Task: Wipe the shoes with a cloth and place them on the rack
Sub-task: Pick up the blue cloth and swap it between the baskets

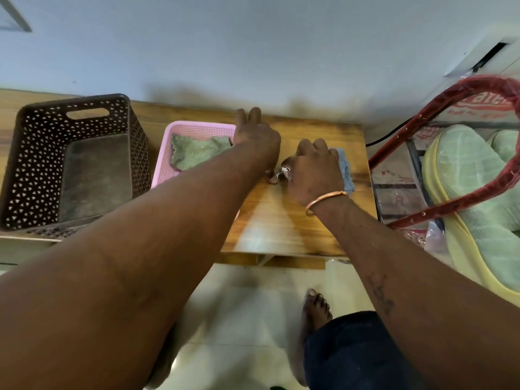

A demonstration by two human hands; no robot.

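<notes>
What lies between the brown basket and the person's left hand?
In the head view, the pink basket stands between the brown basket and the left hand. A green cloth lies inside it.

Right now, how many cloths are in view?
2. A green cloth lies in the pink basket; a blue cloth is on the wooden table, gripped under the right hand. The arms may hide others.

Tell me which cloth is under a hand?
The blue cloth, on the wooden table under the right hand. The green cloth lies in the pink basket instead.
</notes>
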